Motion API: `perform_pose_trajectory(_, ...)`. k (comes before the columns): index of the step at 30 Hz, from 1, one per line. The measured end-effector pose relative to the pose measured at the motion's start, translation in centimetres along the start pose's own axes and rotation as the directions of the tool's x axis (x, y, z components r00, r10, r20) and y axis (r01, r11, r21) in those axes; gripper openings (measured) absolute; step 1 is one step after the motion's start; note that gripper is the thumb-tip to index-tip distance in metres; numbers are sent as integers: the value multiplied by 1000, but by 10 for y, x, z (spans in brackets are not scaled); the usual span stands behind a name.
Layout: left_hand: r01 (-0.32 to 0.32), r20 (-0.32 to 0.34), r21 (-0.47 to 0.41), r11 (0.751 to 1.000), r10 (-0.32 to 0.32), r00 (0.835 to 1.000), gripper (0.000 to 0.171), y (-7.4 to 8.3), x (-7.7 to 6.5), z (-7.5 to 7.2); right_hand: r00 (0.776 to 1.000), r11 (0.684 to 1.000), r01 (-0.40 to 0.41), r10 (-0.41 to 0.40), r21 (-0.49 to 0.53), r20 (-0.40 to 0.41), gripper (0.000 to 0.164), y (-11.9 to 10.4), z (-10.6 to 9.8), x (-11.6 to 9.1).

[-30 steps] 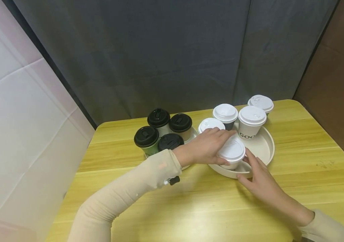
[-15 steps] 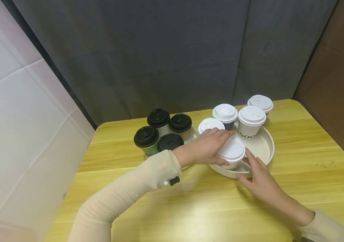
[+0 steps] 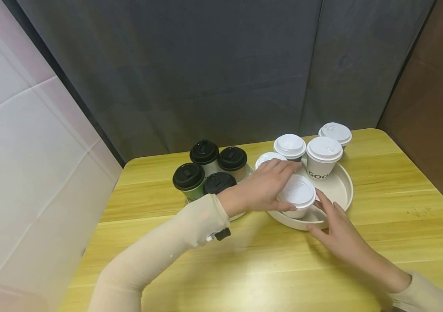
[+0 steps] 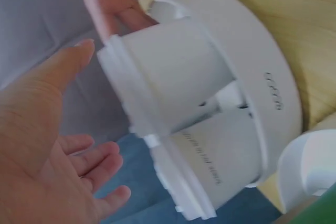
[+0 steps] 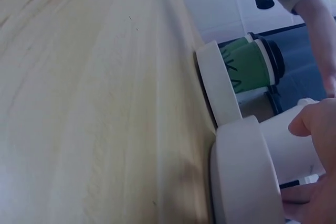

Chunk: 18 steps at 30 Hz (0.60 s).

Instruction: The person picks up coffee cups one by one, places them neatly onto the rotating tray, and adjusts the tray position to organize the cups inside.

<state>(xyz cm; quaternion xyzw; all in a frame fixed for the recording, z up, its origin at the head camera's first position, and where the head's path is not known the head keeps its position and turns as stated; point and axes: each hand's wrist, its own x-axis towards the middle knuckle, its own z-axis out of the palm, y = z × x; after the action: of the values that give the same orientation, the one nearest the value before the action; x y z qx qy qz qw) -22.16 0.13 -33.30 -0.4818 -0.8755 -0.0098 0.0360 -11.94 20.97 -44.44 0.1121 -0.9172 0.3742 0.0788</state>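
A paper cup with a white lid stands at the front of the round cream tray. My left hand is over the left side of that cup. In the left wrist view, its thumb and loosely spread fingers are apart from the cup, with a gap between. At the cup's right side is my right hand, fingertips close to the cup and thumb by the tray rim. The right wrist view shows its thumb overlapping the white cup. More white-lidded cups stand behind, one partly hidden by the left hand.
To the left, several black-lidded cups sit on a second tray, partly behind the left forearm. One white-lidded cup stands at the back right. A dark curtain rises behind the wooden table.
My left hand has shifted slightly left and its fingers have loosened from the front cup, whose lid shows more now. My right hand has moved very little.
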Motion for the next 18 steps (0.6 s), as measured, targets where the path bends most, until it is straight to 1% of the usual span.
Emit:
perform_pose_trajectory(3,-1,-40,-8,1000,1,999,97,3,-6,-7,1000,1000,21,-21,-3,6,88,0,-7,0)
perform_pose_trajectory(6,-12,-79,-15,1000,10,997,94,7,-13,-12,998,997,68,-68,-26,-15,85,1,-13,0)
perform_pose_trajectory(10,-61,-134,11,998,62,989,91,15,-23,-15,989,987,127,-133,-96,-63,78,6,-21,1)
perform_pose_trajectory(14,-116,-188,41,992,122,975,88,27,-33,-13,973,963,192,-212,-187,-93,76,11,-28,2)
perform_pose_trajectory(18,-151,-193,69,986,162,968,90,40,-41,-7,953,932,249,-284,-263,-103,75,16,-35,3)
